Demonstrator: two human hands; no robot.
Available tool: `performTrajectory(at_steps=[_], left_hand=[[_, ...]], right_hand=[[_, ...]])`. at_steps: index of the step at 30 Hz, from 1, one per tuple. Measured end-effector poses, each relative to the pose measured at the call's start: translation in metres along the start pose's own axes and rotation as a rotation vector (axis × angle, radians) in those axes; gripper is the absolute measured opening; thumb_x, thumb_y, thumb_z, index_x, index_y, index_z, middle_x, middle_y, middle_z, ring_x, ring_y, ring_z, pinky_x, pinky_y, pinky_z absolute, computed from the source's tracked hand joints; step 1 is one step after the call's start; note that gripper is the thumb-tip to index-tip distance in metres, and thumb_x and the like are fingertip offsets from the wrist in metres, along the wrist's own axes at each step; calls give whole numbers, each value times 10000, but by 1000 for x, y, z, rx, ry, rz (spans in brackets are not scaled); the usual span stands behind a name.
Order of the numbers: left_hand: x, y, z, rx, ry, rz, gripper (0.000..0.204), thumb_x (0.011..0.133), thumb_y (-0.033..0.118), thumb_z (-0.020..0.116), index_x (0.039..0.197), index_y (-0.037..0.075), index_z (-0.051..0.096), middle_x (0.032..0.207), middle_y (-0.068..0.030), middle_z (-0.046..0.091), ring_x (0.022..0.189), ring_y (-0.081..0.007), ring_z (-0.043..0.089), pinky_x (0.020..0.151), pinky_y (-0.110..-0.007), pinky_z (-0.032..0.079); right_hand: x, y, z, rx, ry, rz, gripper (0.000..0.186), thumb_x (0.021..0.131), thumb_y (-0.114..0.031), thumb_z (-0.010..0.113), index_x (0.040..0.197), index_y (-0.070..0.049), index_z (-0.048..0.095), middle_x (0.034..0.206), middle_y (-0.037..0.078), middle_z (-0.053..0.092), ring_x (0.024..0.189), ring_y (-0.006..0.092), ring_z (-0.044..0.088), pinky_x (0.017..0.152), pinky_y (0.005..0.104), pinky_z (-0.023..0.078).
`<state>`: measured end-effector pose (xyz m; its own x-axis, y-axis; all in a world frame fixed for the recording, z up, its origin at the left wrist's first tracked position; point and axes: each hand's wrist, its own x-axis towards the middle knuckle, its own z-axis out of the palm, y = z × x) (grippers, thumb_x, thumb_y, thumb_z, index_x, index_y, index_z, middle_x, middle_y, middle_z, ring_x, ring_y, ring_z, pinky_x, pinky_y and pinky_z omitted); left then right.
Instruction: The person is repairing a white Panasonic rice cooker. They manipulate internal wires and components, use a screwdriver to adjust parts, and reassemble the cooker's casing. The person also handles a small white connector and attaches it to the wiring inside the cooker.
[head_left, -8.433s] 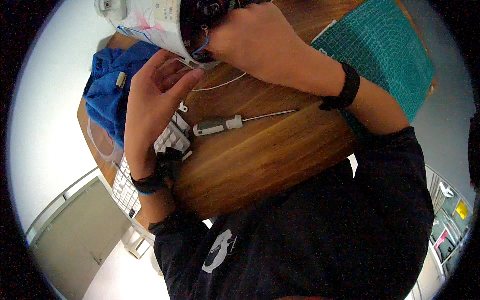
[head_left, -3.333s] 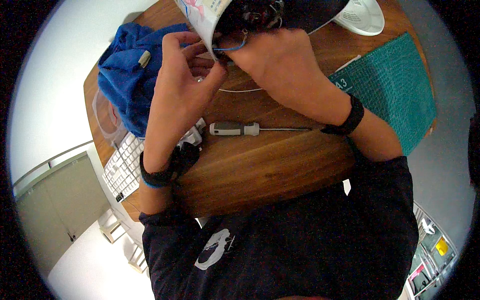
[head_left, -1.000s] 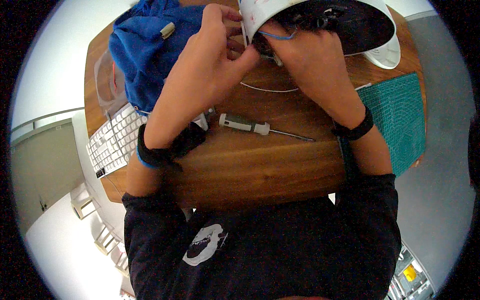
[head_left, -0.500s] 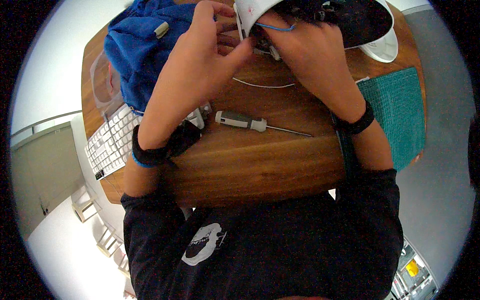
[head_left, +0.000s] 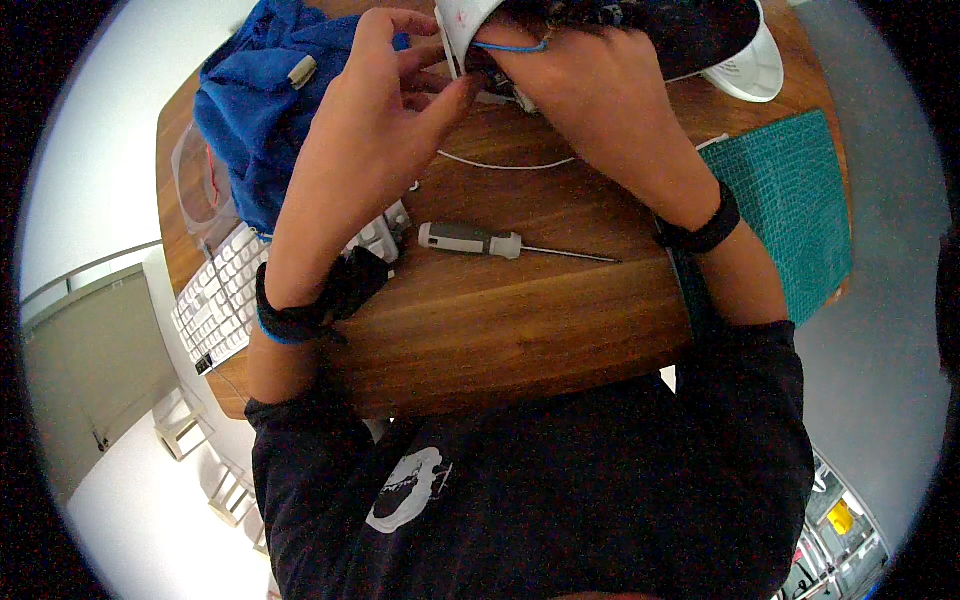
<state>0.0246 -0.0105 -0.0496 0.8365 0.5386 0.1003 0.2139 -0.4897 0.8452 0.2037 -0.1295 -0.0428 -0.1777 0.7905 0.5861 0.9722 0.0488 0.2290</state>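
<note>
A white appliance housing point(head_left: 458, 22) with a dark interior, wires and a thin blue lead point(head_left: 515, 47) lies at the top. My left hand point(head_left: 390, 120) grips its left edge, fingers curved and thumb at the lower corner. My right hand point(head_left: 600, 115) reaches into the opening beside the blue lead, its fingers bent; what the fingertips hold is hidden. A grey and white screwdriver point(head_left: 465, 240) lies on the wooden table point(head_left: 520, 340) below both hands, and a white cable point(head_left: 500, 165) curves between them.
A blue cloth point(head_left: 250, 130) and clear plastic bag point(head_left: 195, 195) are at left, above a white keyboard point(head_left: 215, 290). A green cutting mat point(head_left: 775, 210) is at right, with a white plastic part point(head_left: 755, 70) above it. Stools point(head_left: 180, 425) stand beyond the table's left edge.
Across the earlier frames the view has shifted, bringing more of the appliance's dark opening into sight. My hands stay at the housing; in the last half second both appear slightly further left with it.
</note>
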Motion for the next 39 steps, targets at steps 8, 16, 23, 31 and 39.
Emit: performTrajectory(at_steps=[8, 16, 23, 31, 39], left_hand=[[-1, 1, 1, -15, -11, -13, 439, 1012, 86, 690, 1363, 49, 430, 1182, -166, 735, 1050, -175, 707, 864, -289, 569], [-1, -1, 2, -45, 2, -13, 452, 1013, 82, 687, 1374, 54, 416, 1176, -162, 732, 1053, -177, 700, 876, -292, 565], [-1, -3, 2, -26, 0, 1, 458, 1008, 69, 685, 1372, 52, 407, 1159, -163, 732, 1048, -184, 702, 878, -297, 571], [-1, -5, 0, 130, 26, 89, 439, 1001, 79, 692, 1360, 55, 439, 1101, -130, 738, 1025, -160, 705, 850, -293, 578], [-2, -1, 1, 41, 14, 17, 447, 998, 73, 694, 1365, 67, 440, 1131, -144, 742, 1030, -170, 703, 858, -297, 565]], right_hand=[[1, -1, -2, -12, -47, 4, 239, 894, -151, 657, 1125, -98, 687, 785, 81, 709, 657, 215, 726, 495, 331, 544], [0, -1, -2, -14, -16, -1, 249, 903, -163, 655, 1137, -88, 690, 810, 80, 707, 661, 205, 710, 510, 324, 544], [-6, -2, 10, -31, 70, 1, 256, 904, -190, 665, 1152, -144, 712, 836, 51, 697, 690, 195, 699, 531, 316, 538], [-9, 1, 16, -17, 121, 4, 283, 900, -194, 675, 1181, -190, 711, 819, 25, 672, 673, 190, 688, 515, 316, 522], [2, 0, -2, -10, 37, -30, 284, 900, -172, 676, 1181, -148, 705, 854, 48, 699, 648, 191, 695, 498, 316, 516]])
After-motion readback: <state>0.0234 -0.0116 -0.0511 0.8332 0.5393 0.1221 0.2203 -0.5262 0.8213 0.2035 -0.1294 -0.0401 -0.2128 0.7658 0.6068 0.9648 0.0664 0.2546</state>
